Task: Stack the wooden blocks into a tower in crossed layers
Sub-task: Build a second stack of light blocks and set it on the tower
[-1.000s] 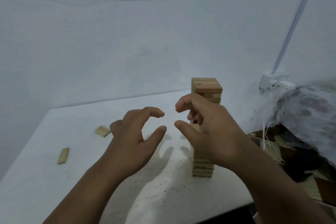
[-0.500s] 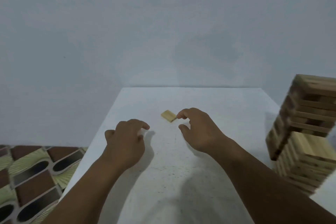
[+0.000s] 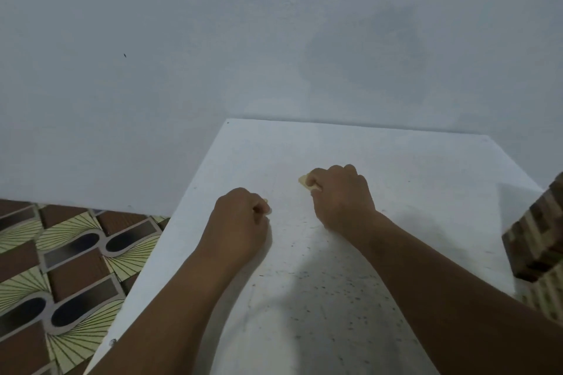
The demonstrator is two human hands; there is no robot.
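Note:
My right hand (image 3: 339, 196) lies on the white table (image 3: 411, 167) with its fingers curled round a small wooden block (image 3: 303, 181), whose pale corner sticks out at the left of the fingers. My left hand (image 3: 240, 224) rests to the left, fingers curled down over a second block (image 3: 265, 200); only a sliver of it shows at the fingertips. The block tower (image 3: 536, 246) stands at the right edge of the view, cut off by the frame, with alternating dark and light layers.
The table's left edge runs diagonally, with a patterned brown and green floor (image 3: 61, 259) below it. A plain pale wall (image 3: 274, 39) rises straight behind the table's far edge.
The view has swung left, away from the tower. My right hand has closed over the block it was reaching for. My left hand has come down and curled over another block.

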